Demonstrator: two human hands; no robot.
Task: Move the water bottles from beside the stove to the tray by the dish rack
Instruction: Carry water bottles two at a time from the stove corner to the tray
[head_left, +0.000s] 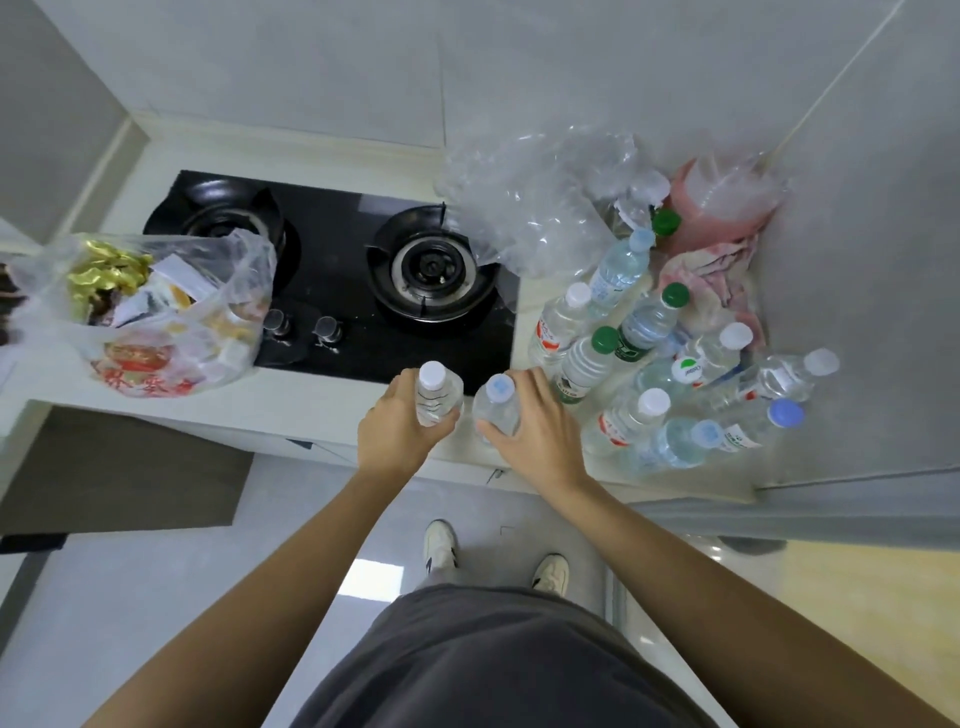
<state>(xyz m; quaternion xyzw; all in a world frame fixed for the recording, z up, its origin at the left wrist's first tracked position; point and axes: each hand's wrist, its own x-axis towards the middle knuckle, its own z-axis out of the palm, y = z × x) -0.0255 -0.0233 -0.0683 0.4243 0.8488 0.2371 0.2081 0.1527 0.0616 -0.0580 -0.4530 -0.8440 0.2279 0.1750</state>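
The clear plastic bag of packets (140, 306) at nine o'clock runs off the left edge. Labels on the clear plastic water bottles (670, 364) at three o'clock are too small to read.

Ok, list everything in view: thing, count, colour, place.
gas stove: one, black, two burners, set in counter
snack bag: one, clear plastic, counter left of stove
empty plastic wrap: one, clear, right of stove
water bottles on counter: about a dozen, clear with white, green or blue caps, right of stove
pink bag: one, far right corner
white-capped bottle: one, in left hand
blue-capped bottle: one, in right hand
left hand: grips bottle
right hand: grips bottle
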